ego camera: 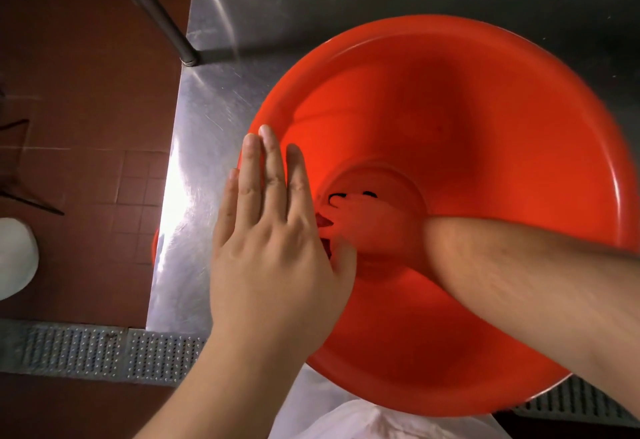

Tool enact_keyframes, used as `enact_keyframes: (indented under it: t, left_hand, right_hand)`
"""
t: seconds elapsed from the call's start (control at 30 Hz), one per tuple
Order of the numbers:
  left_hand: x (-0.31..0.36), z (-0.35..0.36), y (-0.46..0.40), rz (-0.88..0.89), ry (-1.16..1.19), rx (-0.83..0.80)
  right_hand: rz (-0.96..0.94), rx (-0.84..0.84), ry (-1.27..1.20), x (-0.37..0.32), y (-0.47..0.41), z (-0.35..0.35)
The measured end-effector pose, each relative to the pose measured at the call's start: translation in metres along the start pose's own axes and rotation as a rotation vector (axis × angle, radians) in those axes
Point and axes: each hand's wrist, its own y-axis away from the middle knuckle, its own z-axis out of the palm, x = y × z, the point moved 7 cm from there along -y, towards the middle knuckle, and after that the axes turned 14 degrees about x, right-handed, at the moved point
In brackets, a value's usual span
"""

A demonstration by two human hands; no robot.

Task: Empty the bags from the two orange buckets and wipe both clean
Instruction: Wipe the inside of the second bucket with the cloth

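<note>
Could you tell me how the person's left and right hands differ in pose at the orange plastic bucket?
The left hand lies flat with straight fingers across the orange plastic bucket's rim; the right hand reaches deep inside to the bottom, on something dark and unclear. Both touch the same bucket.

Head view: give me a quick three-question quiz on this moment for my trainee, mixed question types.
1. True or false: the orange bucket stands on the tiled floor.
2. Which hand reaches down inside the bucket? A) left hand B) right hand C) neither
3. Fill in: the left hand's straight fingers lie on the bucket's ____.

Key:
1. False. It stands on the steel table, at its near left corner.
2. B. The right forearm goes over the rim to the bottom, where the hand presses on something dark; blur hides what it is.
3. Rim, on the left side, steadying the bucket.
</note>
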Motion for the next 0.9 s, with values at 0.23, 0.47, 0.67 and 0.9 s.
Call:
enact_keyframes:
  t: [0.23,0.47,0.67,0.9]
  left_hand:
    - [0.0,0.0,-0.002,0.009,-0.023,-0.017]
    - [-0.002,0.0,-0.002,-0.003,-0.015,-0.023]
    - [0.0,0.0,-0.003,0.005,0.004,-0.01]
    - [-0.001,0.0,-0.002,0.005,-0.002,-0.028]
  right_hand:
    - [0.638,0.08,-0.013,0.065,-0.021,-0.015]
    - [1.007,0.176,-0.054,0.099,-0.008,-0.009]
    - [0.804,0.125,-0.193,0.052,-0.014,-0.006]
    - [-0.112,-0.16,0.039,-0.022,0.018,0.014]
